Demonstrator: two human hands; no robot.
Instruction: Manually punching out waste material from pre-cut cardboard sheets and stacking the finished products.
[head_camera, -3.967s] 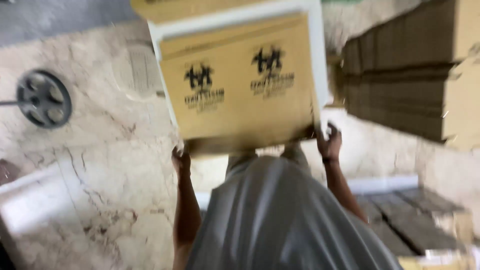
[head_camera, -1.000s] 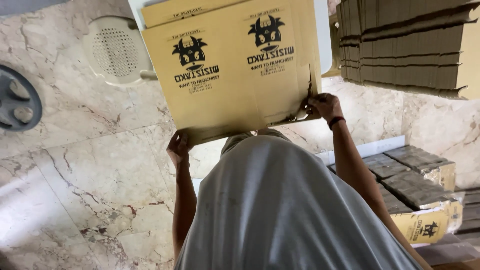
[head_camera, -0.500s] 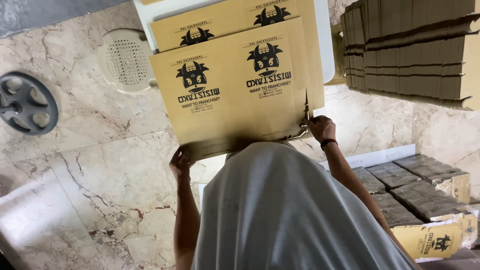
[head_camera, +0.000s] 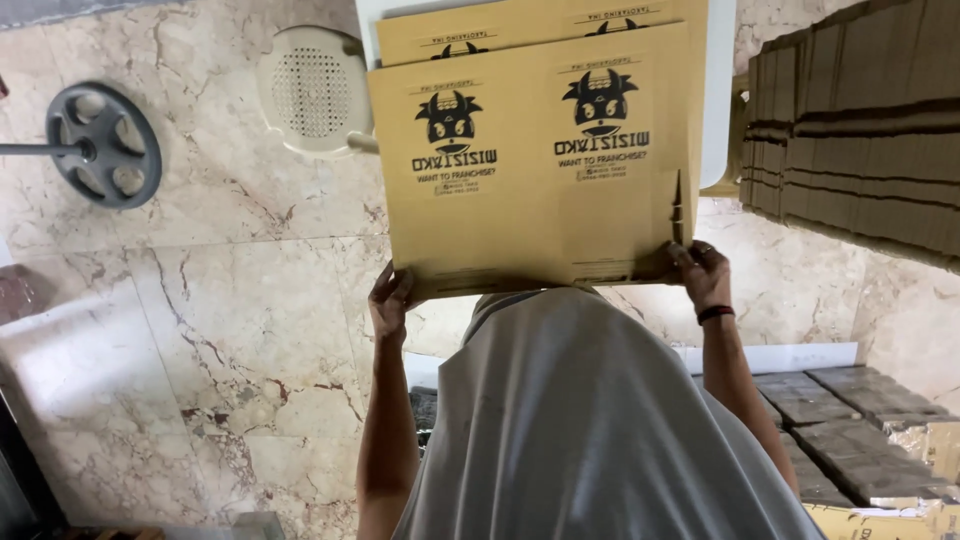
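A flat tan cardboard box blank (head_camera: 530, 200) with black printed emblems is held out in front of me over a white table (head_camera: 718, 90). My left hand (head_camera: 390, 300) grips its near left corner. My right hand (head_camera: 700, 272), a dark band on its wrist, grips the near right corner by a slit in the board. A second identical blank (head_camera: 480, 35) lies under it on the table, its far edge showing. My grey shirt fills the lower middle of the view.
A tall stack of flat cardboard blanks (head_camera: 860, 130) stands at the right. A round white stool (head_camera: 312, 92) and a dark barbell weight plate (head_camera: 100, 145) sit on the marble floor at the left. More bundled blanks (head_camera: 850, 440) lie at the lower right.
The blank in my hands has slid toward me and slightly right, uncovering more of the blank beneath. Both hands keep their grip on the corners.
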